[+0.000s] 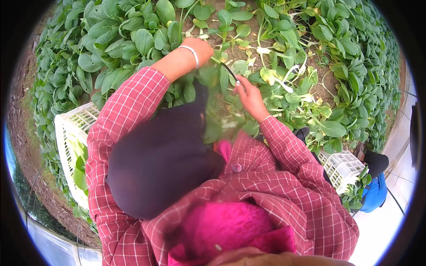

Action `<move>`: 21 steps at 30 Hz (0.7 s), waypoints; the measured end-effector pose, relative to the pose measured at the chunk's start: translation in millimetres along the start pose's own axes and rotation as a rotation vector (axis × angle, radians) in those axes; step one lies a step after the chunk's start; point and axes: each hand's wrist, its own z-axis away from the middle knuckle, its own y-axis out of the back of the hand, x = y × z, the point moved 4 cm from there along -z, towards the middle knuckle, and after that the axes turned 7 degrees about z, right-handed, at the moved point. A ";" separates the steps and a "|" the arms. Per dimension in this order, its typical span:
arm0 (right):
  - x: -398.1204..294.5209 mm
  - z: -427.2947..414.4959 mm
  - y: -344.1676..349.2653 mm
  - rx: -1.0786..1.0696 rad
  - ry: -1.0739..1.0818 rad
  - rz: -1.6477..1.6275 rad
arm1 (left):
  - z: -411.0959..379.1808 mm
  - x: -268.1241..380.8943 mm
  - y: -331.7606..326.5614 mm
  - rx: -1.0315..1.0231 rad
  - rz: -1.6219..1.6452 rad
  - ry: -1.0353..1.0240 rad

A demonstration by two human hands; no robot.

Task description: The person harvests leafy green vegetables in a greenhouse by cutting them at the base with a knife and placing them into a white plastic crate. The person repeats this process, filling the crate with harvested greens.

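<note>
My left hand (197,50), with a pale bangle at its wrist, is closed around the pale stalk (216,60) of a leafy green. Lower and to the right, my right hand (249,96) grips a thin, dark, curved blade (229,71), apparently a small sickle; its handle is hidden in the fingers. The blade's far end meets the stalk just beside my left hand. Around both hands grow broad-leaved greens like bok choy (144,41). Cut or fallen yellowed leaves (267,75) and white stalks (283,87) lie on the soil to the right.
A white plastic crate (60,133) holding greens stands by my left arm. Another white crate (342,166) is at the right, near a person in blue (375,194). Dense greens (352,43) border the bare soil (327,81). Plastic sheeting (399,139) lines the right edge.
</note>
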 end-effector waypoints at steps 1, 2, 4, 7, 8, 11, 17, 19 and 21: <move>0.0 -3.9 -4.5 -0.011 0.030 -0.009 | 12.1 -3.3 -9.5 -0.063 -0.051 0.019; 0.6 -9.1 -8.3 -0.023 0.060 -0.019 | 23.5 -10.6 -12.8 -0.069 -0.086 0.049; -1.7 -21.6 -12.8 -0.044 0.138 0.003 | 45.0 -27.0 -14.1 -0.059 -0.093 0.118; -10.0 -37.8 -14.3 -0.017 0.185 0.005 | 62.8 -47.2 -29.1 0.028 0.013 0.137; -10.4 -42.1 -17.3 -0.013 0.200 -0.022 | 66.3 -50.1 -33.0 0.093 0.051 0.107; -14.7 -55.4 -27.7 -0.026 0.254 -0.103 | 77.1 -56.6 -36.1 0.147 0.133 0.099; -7.0 -90.9 -51.6 -0.181 0.322 -0.021 | 78.6 -58.7 -38.4 0.147 0.146 0.042; 1.5 -97.2 -61.3 -0.186 0.319 0.092 | 76.4 -58.6 -31.7 0.111 0.155 0.074; 2.2 -103.4 -65.3 -0.281 0.201 -0.118 | 73.1 -71.9 -27.3 0.070 0.208 0.126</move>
